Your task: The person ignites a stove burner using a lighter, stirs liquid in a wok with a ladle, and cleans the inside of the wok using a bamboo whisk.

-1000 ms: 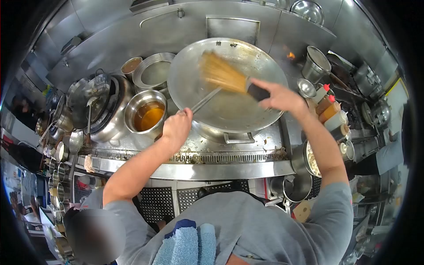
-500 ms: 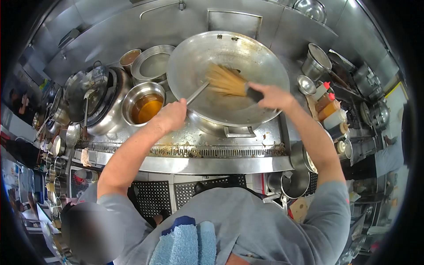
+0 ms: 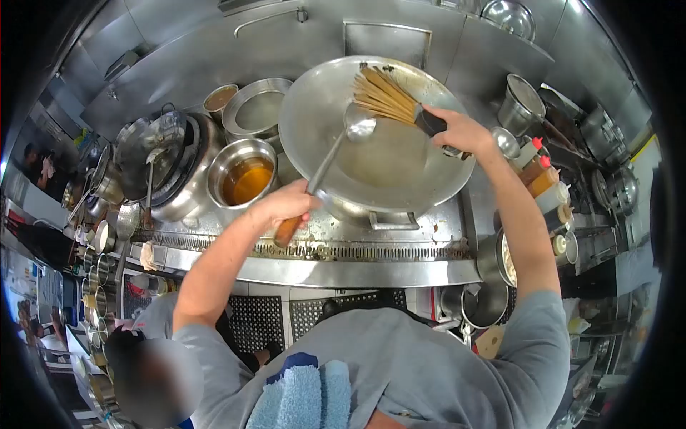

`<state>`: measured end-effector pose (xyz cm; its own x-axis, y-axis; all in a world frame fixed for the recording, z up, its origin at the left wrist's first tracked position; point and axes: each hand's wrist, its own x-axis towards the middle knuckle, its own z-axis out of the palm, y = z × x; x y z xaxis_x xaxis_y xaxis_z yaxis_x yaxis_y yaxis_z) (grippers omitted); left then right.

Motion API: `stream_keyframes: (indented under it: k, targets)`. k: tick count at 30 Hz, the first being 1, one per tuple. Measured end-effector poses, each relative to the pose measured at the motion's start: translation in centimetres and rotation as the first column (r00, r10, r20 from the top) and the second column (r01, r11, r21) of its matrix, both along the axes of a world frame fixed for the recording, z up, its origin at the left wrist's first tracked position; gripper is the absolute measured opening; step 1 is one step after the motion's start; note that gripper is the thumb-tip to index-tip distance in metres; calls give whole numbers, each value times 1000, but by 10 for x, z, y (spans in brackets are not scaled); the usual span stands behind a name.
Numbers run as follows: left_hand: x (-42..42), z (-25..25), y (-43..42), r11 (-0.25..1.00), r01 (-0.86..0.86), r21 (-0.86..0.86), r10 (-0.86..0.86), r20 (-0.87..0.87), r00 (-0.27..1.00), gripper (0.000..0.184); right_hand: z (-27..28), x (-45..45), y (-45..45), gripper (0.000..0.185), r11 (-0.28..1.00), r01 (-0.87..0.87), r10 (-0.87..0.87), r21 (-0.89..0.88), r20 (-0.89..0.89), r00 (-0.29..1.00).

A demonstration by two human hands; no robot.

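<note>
A large metal wok (image 3: 314,143) sits on the stove in front of me, with some cloudy liquid pooled in its bottom. My left hand (image 3: 289,204) is closed around a long-handled ladle (image 3: 330,159); its wooden end sticks out below the fist and its bowl is over the wok. In my right hand (image 3: 457,132) is a bamboo wok brush (image 3: 389,96), gripped by its dark handle. The bristles point up and left over the wok's far right side, close to the ladle's bowl.
Left of the wok stand a pot of amber liquid (image 3: 246,182), a wider pot (image 3: 259,107) and a second wok (image 3: 153,154). Several squeeze bottles (image 3: 539,179) line the right side. A tap (image 3: 271,20) hangs at the back wall. Someone (image 3: 153,379) is beside me at lower left.
The brush has moved up and right, away from the wok's middle. The ladle has been drawn out from under the bristles, so its bowl now shows, and my left hand is slightly lower.
</note>
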<state>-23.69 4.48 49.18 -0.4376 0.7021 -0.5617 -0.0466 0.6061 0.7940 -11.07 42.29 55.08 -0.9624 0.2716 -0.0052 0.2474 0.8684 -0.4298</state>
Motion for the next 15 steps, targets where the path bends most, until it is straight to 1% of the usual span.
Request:
stream_keyframes:
  k: [1,2,3,4,5,6,7,9,10,11,12,13,14,15]
  targets:
    - [0,-7,3,984,-118,134,80,261,962,18,8,-1,-2,83,998,-55,54,-10,-57,997]
    - [3,-14,6,953,-240,185,140,433,890,15,11,2,-9,82,994,-109,106,-21,-110,988]
    - [9,-17,10,907,-365,211,178,593,785,13,12,4,-19,82,986,-163,157,-28,-163,974]
    - [21,-17,14,853,-464,240,234,619,750,12,6,5,-33,82,979,-199,192,-50,-111,975]
    - [29,-24,16,819,-513,257,229,673,703,12,-13,3,-39,82,979,-203,203,-14,4,979]
    - [37,-30,18,793,-567,224,242,739,629,12,-42,-3,-42,82,977,-210,206,22,123,971]
    - [47,-37,20,765,-618,182,250,800,545,12,-55,-7,-45,81,974,-221,202,55,244,948]
    - [68,-53,19,728,-648,225,139,877,460,12,-46,-32,-19,81,977,-109,40,185,342,939]
    - [70,-57,16,717,-639,278,22,907,420,12,-41,-42,-8,81,966,-61,-41,252,380,924]
    - [74,-58,13,686,-689,234,74,920,386,11,-43,-42,1,80,969,-58,-18,239,301,953]
    - [82,-46,14,649,-736,193,120,929,350,11,-40,-41,11,79,972,-54,2,230,219,976]
    - [87,-34,16,607,-779,155,158,938,310,10,-20,-39,3,77,973,-52,21,226,135,991]
    - [91,-26,17,554,-808,200,161,927,340,10,-4,-32,-9,78,990,38,-68,139,218,974]
    - [94,-13,18,532,-837,131,220,933,285,10,-16,-30,-11,79,988,18,-50,153,208,977]
